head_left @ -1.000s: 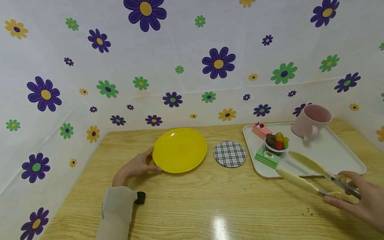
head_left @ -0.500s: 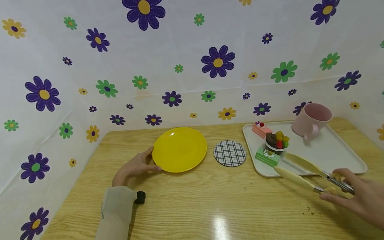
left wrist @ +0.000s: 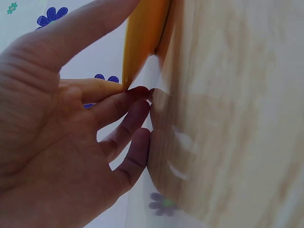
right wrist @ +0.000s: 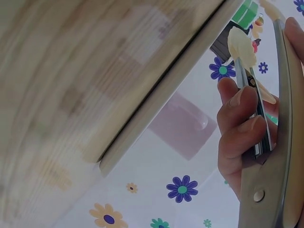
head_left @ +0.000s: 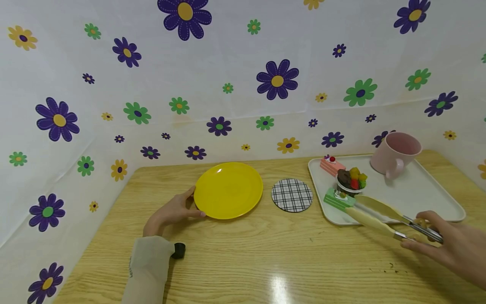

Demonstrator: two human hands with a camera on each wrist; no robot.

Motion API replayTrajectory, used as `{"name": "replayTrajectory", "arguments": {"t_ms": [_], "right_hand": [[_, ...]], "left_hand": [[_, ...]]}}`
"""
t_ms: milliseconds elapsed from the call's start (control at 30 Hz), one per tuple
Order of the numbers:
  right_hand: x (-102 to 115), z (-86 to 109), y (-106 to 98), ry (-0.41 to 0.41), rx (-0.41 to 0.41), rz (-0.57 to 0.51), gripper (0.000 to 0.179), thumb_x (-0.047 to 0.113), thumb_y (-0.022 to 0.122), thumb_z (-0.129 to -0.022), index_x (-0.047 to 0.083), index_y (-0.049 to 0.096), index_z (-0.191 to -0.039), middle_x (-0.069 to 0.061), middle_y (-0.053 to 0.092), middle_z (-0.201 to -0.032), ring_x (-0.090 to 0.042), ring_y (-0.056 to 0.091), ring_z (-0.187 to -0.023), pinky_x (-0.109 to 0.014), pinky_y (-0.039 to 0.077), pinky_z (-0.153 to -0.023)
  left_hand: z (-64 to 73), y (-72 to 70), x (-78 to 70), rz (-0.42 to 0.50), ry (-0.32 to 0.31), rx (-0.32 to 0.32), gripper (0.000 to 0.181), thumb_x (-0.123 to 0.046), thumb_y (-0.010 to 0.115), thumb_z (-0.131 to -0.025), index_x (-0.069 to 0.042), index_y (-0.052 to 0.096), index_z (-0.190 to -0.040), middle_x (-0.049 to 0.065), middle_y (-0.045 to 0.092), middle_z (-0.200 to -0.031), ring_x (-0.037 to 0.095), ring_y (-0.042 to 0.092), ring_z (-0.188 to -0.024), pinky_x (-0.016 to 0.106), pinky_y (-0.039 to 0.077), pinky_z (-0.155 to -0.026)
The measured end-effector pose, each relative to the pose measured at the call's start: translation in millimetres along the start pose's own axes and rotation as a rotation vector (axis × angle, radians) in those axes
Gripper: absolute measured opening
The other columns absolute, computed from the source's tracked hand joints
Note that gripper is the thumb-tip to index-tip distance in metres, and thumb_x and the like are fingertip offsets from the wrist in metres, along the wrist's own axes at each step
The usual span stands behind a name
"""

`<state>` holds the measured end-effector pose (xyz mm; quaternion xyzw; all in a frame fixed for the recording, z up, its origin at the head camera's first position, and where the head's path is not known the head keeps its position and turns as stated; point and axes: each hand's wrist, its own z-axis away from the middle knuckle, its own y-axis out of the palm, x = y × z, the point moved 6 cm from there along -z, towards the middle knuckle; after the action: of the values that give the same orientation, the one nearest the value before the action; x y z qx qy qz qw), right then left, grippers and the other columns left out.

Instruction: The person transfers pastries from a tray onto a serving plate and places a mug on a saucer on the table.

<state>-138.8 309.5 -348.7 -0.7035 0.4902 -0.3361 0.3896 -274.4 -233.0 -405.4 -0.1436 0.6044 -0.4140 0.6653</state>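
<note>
My left hand (head_left: 172,210) holds the yellow plate (head_left: 229,190) at its left rim, thumb and index finger spread along the edge. In the left wrist view the other fingers (left wrist: 137,142) bend down at the tabletop. My right hand (head_left: 448,245) grips a pair of tongs (head_left: 391,223) with cream-coloured tips, spread apart. Those tips reach over the tray's front edge to the right end of a green toy cake slice (head_left: 338,199). Behind that slice sit a toy fruit cupcake (head_left: 351,180) and a pink toy cake slice (head_left: 332,166).
The white tray (head_left: 425,196) bears the cakes and, at its back, a pink mug (head_left: 395,154). A round checked coaster (head_left: 291,195) lies between plate and tray. Flower-printed white cloth (head_left: 243,76) rises behind the wooden table (head_left: 243,253).
My right hand has moved left and slightly up with the tongs, bringing their tips to the green cake slice. The left hand and the plate have stayed in place.
</note>
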Motion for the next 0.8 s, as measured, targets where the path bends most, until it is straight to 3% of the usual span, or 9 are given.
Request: {"name": "replayTrajectory", "arguments": {"t_ms": [800], "right_hand": [[4.1,-8.7,8.7,-0.024,0.062,0.040,0.060,0.054,0.072,-0.064,0.013,0.048,-0.100,0.010,0.025,-0.049,-0.007,0.022,-0.041,-0.020,0.015,-0.038]], "left_hand": [[-1.1,0.6,2.4,0.017,-0.003,-0.001,0.106,-0.042,0.075,-0.072,-0.002,0.010,-0.146,0.017,0.015,-0.149,0.035,0.011,-0.136,0.056,0.007,-0.106]]}}
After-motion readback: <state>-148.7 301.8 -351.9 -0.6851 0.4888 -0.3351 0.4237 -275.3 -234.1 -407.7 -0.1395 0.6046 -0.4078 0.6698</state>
